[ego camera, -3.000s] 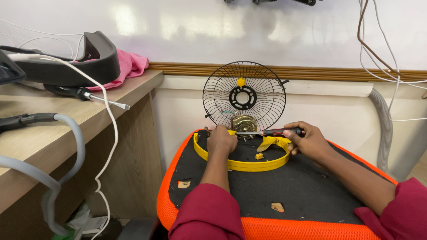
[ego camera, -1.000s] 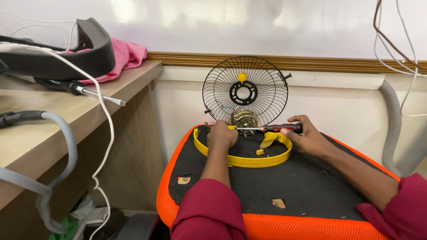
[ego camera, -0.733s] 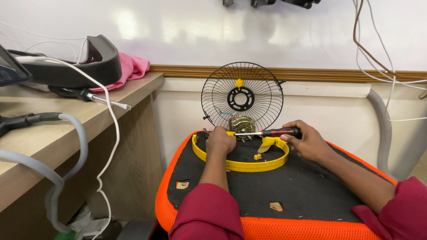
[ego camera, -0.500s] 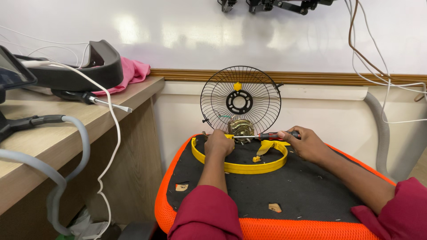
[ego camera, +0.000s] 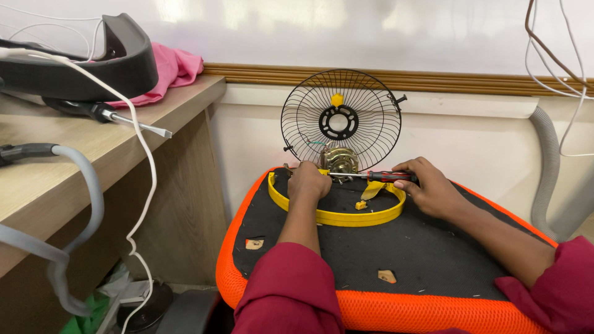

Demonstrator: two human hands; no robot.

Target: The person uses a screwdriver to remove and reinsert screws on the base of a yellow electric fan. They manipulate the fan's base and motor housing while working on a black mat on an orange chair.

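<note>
Head view: we see left hand (ego camera: 307,181) closed on yellow ring (ego camera: 337,216) by motor (ego camera: 339,159). Right hand (ego camera: 431,187) grips screwdriver (ego camera: 371,176), tip at motor. Fan grille (ego camera: 341,119) upright behind, all atop black cushion (ego camera: 427,247).

Two hands (ego camera: 307,181), two screwdrivers (ego camera: 371,176), one fan grille (ego camera: 341,120), one yellow ring (ego camera: 337,216)

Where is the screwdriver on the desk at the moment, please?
In the head view, the screwdriver lies on the wooden desk at the left, tip pointing right, just under the black housing and beside the white cable.
</note>
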